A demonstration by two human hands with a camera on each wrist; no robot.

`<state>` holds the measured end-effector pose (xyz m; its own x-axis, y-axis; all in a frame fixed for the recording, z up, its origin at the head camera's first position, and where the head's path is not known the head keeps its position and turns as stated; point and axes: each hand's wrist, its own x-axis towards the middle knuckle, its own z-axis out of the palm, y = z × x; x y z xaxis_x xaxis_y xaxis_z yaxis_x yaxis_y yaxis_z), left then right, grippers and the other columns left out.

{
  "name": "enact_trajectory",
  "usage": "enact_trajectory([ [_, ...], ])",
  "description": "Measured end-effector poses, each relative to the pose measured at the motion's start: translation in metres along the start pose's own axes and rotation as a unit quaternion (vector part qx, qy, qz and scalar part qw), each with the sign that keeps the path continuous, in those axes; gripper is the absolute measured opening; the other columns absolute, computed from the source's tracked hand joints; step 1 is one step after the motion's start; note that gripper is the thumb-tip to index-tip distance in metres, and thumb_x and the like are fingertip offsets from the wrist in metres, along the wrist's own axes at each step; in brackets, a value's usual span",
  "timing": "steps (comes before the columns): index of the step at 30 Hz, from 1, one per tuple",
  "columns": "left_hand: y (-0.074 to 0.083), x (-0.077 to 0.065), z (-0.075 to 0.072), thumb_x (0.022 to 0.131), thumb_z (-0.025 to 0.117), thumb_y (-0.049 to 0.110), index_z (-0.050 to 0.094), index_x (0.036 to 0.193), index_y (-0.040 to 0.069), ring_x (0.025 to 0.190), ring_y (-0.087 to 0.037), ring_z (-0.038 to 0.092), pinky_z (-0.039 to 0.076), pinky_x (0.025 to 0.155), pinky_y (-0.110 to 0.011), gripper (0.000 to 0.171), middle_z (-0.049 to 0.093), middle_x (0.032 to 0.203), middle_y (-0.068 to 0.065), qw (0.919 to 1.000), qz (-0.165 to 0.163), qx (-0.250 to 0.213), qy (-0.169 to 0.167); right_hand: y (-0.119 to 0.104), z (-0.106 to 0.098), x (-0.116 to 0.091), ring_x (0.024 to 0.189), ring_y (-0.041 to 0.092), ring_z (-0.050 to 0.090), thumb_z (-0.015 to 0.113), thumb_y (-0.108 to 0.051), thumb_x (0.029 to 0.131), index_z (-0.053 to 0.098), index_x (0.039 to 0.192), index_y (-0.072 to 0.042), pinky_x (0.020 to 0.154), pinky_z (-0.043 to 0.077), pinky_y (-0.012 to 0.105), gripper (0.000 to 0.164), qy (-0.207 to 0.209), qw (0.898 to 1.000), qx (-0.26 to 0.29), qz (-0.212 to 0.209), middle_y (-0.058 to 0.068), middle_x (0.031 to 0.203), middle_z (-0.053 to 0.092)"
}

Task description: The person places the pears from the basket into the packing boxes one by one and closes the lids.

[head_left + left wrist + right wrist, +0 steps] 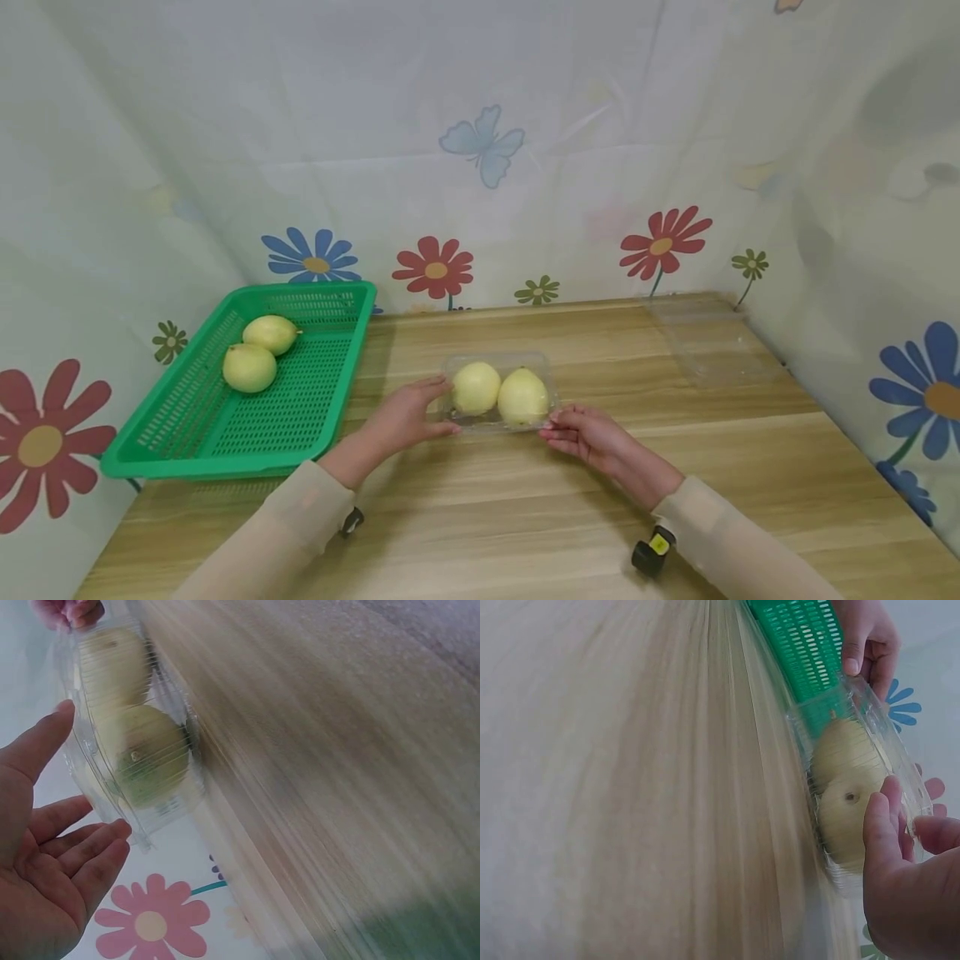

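Note:
A clear plastic clamshell box (537,362) sits on the wooden table with two pale yellow pears inside, a left pear (476,388) and a right pear (523,397). At the box's left end is my left hand (405,421), its thumb and fingers extended around that end and fingertips at the edge. My right hand (596,442) pinches the near right corner of the box between thumb and fingers. Through the ribbed plastic (161,742) in the left wrist view, both pears show; the right wrist view also shows the box (862,697) between both hands.
To the left stands a green perforated basket (348,367) with two more pears (250,368) in its far left part. Another clear plastic container (708,346) lies at the table's back right. A floral curtain (570,200) hangs behind the wooden table (480,517).

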<state>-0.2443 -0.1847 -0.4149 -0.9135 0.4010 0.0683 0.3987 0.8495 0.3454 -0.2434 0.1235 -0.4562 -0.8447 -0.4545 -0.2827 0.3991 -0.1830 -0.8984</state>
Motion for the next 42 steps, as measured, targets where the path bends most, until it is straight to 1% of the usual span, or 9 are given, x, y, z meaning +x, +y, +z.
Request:
enact_trajectory([
  [10, 0.001, 0.001, -0.001, 0.085, 0.084, 0.036, 0.059, 0.141, 0.0, 0.139, -0.039, 0.055, 0.047, 0.115, -0.052, 0.071, 0.056, 0.149, -0.022, 1.0, -0.007, -0.003, -0.004, 0.0, 0.0, 0.0, 0.082, 0.006, 0.075, 0.042, -0.001, 0.106, 0.059, 0.094, -0.009, 0.081, 0.061, 0.019, 0.023, -0.004, 1.0, 0.009, 0.005, -0.001, 0.083, 0.074],
  [13, 0.002, -0.001, -0.001, 0.087, 0.083, 0.034, 0.058, 0.141, 0.0, 0.139, -0.039, 0.055, 0.046, 0.115, -0.052, 0.069, 0.057, 0.149, -0.021, 0.9998, -0.011, -0.017, 0.007, 0.0, -0.001, -0.001, 0.084, 0.007, 0.075, 0.041, -0.001, 0.106, 0.059, 0.094, -0.009, 0.082, 0.062, 0.019, 0.022, -0.005, 1.0, 0.013, 0.005, 0.0, 0.084, 0.074],
  [15, 0.003, -0.003, -0.001, 0.089, 0.08, 0.032, 0.059, 0.141, 0.001, 0.138, -0.039, 0.056, 0.047, 0.114, -0.053, 0.064, 0.059, 0.147, -0.021, 0.999, -0.013, -0.035, 0.025, 0.001, -0.001, -0.002, 0.085, 0.007, 0.075, 0.042, -0.001, 0.106, 0.059, 0.095, -0.008, 0.083, 0.062, 0.02, 0.022, -0.008, 1.0, 0.014, 0.005, 0.0, 0.086, 0.074],
  [20, 0.01, -0.016, -0.004, 0.096, 0.072, 0.021, 0.064, 0.133, 0.001, 0.119, -0.035, 0.067, 0.056, 0.102, -0.052, 0.043, 0.068, 0.133, -0.02, 0.9922, -0.007, -0.099, 0.075, 0.003, 0.0, -0.002, 0.087, 0.008, 0.075, 0.042, -0.003, 0.107, 0.057, 0.095, -0.009, 0.084, 0.062, 0.021, 0.02, -0.01, 1.0, 0.017, 0.004, -0.001, 0.087, 0.073],
  [23, 0.016, -0.026, -0.006, 0.097, 0.07, 0.017, 0.069, 0.126, 0.001, 0.106, -0.029, 0.072, 0.059, 0.095, -0.049, 0.033, 0.074, 0.12, -0.015, 0.989, 0.003, -0.122, 0.084, 0.004, 0.001, 0.0, 0.087, 0.008, 0.075, 0.042, -0.002, 0.107, 0.057, 0.095, -0.009, 0.084, 0.062, 0.021, 0.021, -0.003, 1.0, 0.019, 0.001, -0.001, 0.086, 0.073],
  [26, 0.02, -0.036, -0.008, 0.098, 0.068, 0.015, 0.071, 0.122, 0.001, 0.1, -0.024, 0.072, 0.06, 0.093, -0.047, 0.028, 0.076, 0.112, -0.011, 0.9878, 0.012, -0.133, 0.08, 0.004, 0.001, 0.0, 0.086, 0.007, 0.075, 0.041, -0.002, 0.106, 0.057, 0.094, -0.009, 0.083, 0.062, 0.02, 0.022, 0.006, 1.0, 0.019, -0.002, -0.001, 0.085, 0.072],
  [32, 0.019, -0.052, -0.009, 0.098, 0.068, 0.013, 0.071, 0.122, 0.001, 0.097, -0.021, 0.072, 0.061, 0.09, -0.045, 0.027, 0.077, 0.107, -0.008, 0.9876, 0.016, -0.133, 0.081, 0.006, 0.003, 0.0, 0.085, 0.008, 0.075, 0.041, -0.001, 0.105, 0.056, 0.095, -0.007, 0.083, 0.062, 0.02, 0.02, 0.014, 1.0, 0.017, -0.007, -0.001, 0.084, 0.071],
  [36, 0.018, -0.06, -0.012, 0.098, 0.067, 0.012, 0.071, 0.121, 0.001, 0.095, -0.021, 0.073, 0.062, 0.088, -0.042, 0.026, 0.077, 0.105, -0.007, 0.9878, 0.031, -0.129, 0.082, 0.006, 0.005, 0.002, 0.085, 0.007, 0.075, 0.041, -0.001, 0.105, 0.056, 0.096, -0.007, 0.082, 0.061, 0.019, 0.018, 0.018, 1.0, 0.015, -0.009, -0.001, 0.084, 0.07],
  [42, 0.023, -0.071, -0.018, 0.099, 0.067, 0.015, 0.072, 0.122, 0.005, 0.094, -0.018, 0.073, 0.062, 0.087, -0.04, 0.025, 0.078, 0.107, -0.004, 0.9888, 0.041, -0.114, 0.086, 0.003, 0.009, 0.009, 0.084, 0.006, 0.074, 0.041, -0.003, 0.106, 0.056, 0.1, -0.005, 0.08, 0.061, 0.018, 0.016, 0.021, 1.0, -0.001, -0.014, -0.002, 0.085, 0.07],
])
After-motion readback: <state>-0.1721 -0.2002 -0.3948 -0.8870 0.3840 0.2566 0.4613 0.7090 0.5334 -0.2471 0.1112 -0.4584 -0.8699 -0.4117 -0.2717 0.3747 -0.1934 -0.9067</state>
